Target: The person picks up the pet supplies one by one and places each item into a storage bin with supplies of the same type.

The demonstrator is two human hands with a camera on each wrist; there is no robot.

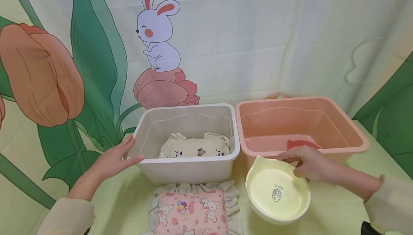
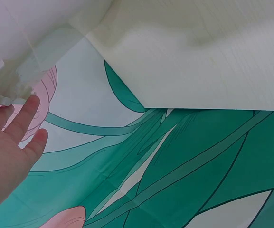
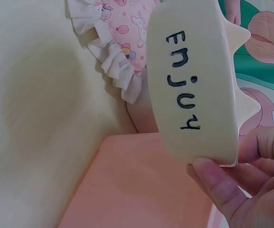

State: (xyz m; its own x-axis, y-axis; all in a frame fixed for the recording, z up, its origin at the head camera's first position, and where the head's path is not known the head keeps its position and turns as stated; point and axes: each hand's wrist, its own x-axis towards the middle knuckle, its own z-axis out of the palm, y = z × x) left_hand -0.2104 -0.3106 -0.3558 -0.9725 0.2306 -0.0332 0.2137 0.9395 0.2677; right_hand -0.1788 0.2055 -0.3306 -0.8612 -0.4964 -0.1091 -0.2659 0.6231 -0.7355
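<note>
A pale yellow bowl [image 1: 275,193] is tilted in front of the pink bin [image 1: 303,116], its inside with a small printed figure facing up. My right hand [image 1: 311,165] pinches its rim between thumb and fingers. In the right wrist view the bowl [image 3: 193,85] shows the dark word "Enjoy" and pointed ears on its rim. My left hand [image 1: 114,158] rests on the left end of the white bin [image 1: 187,170], fingers extended along its rim. Inside that bin lies a cream frilled pillow [image 1: 190,147] with small animal faces. Something red and curved [image 1: 303,144] lies inside the pink bin.
A pink unicorn-print pillow [image 1: 193,210] with white ruffles lies in front of the white bin. The bins stand side by side on a light green table [image 1: 119,206]. Behind them hangs a printed cloth [image 1: 232,41] with a rabbit and tulips.
</note>
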